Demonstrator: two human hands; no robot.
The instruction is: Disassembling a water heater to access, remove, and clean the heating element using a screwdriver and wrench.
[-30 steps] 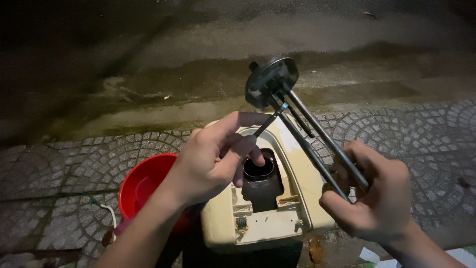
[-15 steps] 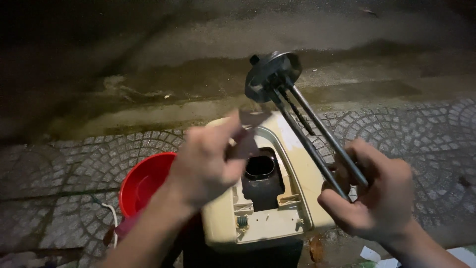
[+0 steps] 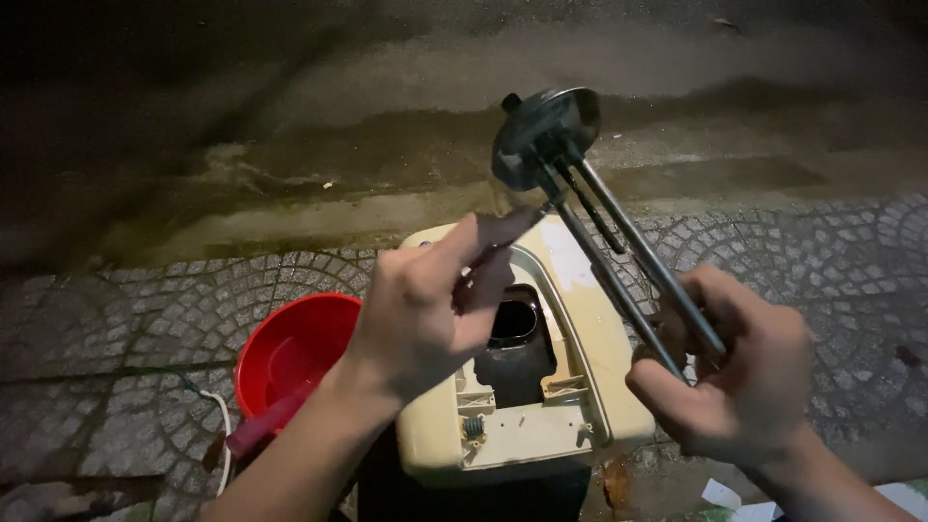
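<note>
A cream housing (image 3: pixel 580 387) sits at the lower centre of the frame, on the cobbled pavement (image 3: pixel 145 300). In its middle is a dark opening (image 3: pixel 514 324). Left of the housing, just beside it, stands a bucket (image 3: pixel 290 353) on the same pavement, with a thin cord (image 3: pixel 224 435) lying at its lower left. The left hand (image 3: pixel 430 309) is over the housing's left half, above the opening. The right hand (image 3: pixel 739 377) is at the lower right, beside the housing's right edge, closed around the rods of a heating element (image 3: pixel 619 242). The rods slant up and left to a round flange (image 3: pixel 543 135) in the upper centre, above the housing's far end. Behind the pavement, across the upper frame, lies the road (image 3: pixel 387 87). Paper scraps (image 3: pixel 735 498) lie at the bottom right.
</note>
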